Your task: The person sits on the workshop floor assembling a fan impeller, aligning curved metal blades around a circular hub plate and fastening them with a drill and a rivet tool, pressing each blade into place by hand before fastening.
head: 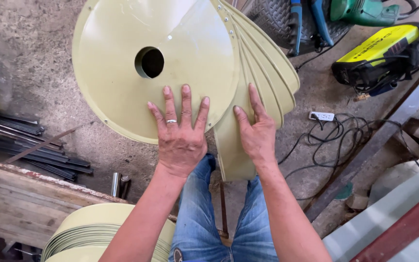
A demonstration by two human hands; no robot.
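Note:
A large pale yellow-green metal disc (122, 58) with a round centre hole is curled into a shallow cone above my knees. My left hand (180, 131), a ring on one finger, lies flat with fingers spread on the disc's near edge. My right hand (255, 128) presses flat beside it on the overlapping flap, where a stack of like-coloured curved sheets (272, 68) fans out to the right. Neither hand grips anything.
A pile of the same cut sheets (88, 233) sits by my left leg on a wooden board (30, 204). Dark metal strips (25, 140) lie at left. A yellow-black machine (384, 53), a green power tool (364, 10), a white socket strip (322, 116) and cables are at right.

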